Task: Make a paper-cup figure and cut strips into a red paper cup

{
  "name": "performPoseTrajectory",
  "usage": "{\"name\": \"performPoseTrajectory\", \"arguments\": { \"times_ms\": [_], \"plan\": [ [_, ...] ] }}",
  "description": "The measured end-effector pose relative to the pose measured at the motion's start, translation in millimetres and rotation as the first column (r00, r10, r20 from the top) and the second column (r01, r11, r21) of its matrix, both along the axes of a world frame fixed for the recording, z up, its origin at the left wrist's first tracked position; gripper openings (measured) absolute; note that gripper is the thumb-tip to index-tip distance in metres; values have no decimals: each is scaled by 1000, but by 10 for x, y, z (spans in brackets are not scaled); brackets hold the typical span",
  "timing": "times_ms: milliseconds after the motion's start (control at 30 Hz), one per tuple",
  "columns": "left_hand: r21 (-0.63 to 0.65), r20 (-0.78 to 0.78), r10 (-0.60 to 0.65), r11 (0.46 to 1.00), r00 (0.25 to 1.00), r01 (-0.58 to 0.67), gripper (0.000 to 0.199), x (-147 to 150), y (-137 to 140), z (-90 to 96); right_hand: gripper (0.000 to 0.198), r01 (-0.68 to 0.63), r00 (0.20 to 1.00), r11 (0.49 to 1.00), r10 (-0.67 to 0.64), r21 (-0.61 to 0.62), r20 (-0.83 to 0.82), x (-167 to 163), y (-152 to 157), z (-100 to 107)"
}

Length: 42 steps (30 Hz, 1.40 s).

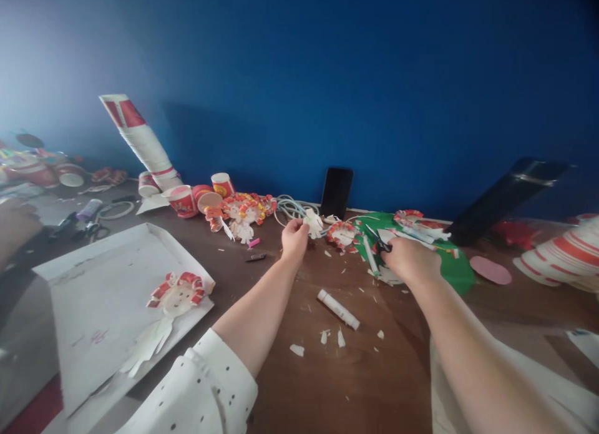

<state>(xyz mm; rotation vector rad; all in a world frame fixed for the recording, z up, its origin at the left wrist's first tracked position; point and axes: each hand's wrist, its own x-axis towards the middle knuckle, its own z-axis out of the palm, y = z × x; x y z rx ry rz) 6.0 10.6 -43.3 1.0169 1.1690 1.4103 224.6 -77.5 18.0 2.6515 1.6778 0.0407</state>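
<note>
My left hand (296,239) is closed, its fingertips pinching a small white paper cutout (313,223) above the brown table. In my right hand (414,259) is a pair of scissors (382,245) with dark handles, the blades pointing up and left over green paper (457,271). Between the two hands lies a paper figure with a red-and-white curled rim (343,235). A green-and-white pen (370,256) rests just left of the scissors. Nearer to me are a white glue stick (337,309) and several white paper scraps (296,350).
A black phone (337,192) leans against the blue wall. Left stand paper cups (181,200) and a tilted cup stack (145,143); a large white sheet (100,309) bears another curled paper figure (180,295). Right are a dark bottle (500,203) and stacked cups (566,253). Another person's arm (14,228) shows far left.
</note>
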Motion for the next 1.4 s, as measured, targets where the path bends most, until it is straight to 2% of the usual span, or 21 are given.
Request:
{"name": "performPoseTrajectory", "arguments": {
  "times_ms": [233,467,633,700,833,1033,1300,1400],
  "plan": [
    [10,-127,9,1000,992,-7,18,9,13,1,32,-13,1000,998,13,-54,10,-1,-5,-11],
    [10,-232,16,1000,972,-14,18,51,0,68,40,-9,1000,997,11,81,-16,163,14,-14],
    [28,-305,30,999,952,-23,16,71,21,75,38,55,998,993,-54,101,-17,357,23,6],
    [35,-311,31,999,950,-21,17,77,25,70,39,71,997,994,-69,84,-21,415,19,13],
    [32,-313,30,999,949,-21,18,81,23,66,42,126,990,992,-127,-29,-55,454,22,9],
    [17,-317,9,1000,948,-4,17,75,3,96,37,78,989,991,-91,-111,-120,426,41,-2],
    [19,-319,-18,999,948,26,15,78,6,74,30,5,972,1000,-9,-16,-234,673,67,-79],
    [13,-323,-19,1000,946,24,15,82,5,81,26,11,980,990,16,138,-199,679,59,-51]
  ]
}}
